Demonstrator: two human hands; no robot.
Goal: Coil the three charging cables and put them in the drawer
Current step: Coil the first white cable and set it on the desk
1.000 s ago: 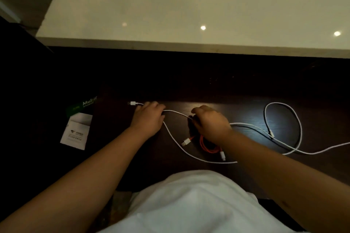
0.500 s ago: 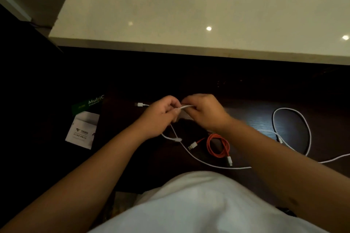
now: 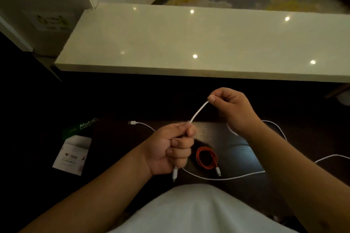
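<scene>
A white charging cable stretches between my two hands above the dark table. My left hand grips it in a fist, with the plug end hanging out below. Higher and further back, my right hand pinches the same cable between thumb and fingers. An orange cable lies coiled on the table just right of my left hand. Another white cable trails over the table near me and off to the right; a white plug lies at the left.
A white and green packet lies on the dark surface at the left. A pale stone counter runs across behind the table. My white shirt fills the bottom of the view.
Both hands lifted the white cable off the table. My right hand has moved up and back, drawing out a length of cable from my left fist. The camera tilted upward.
</scene>
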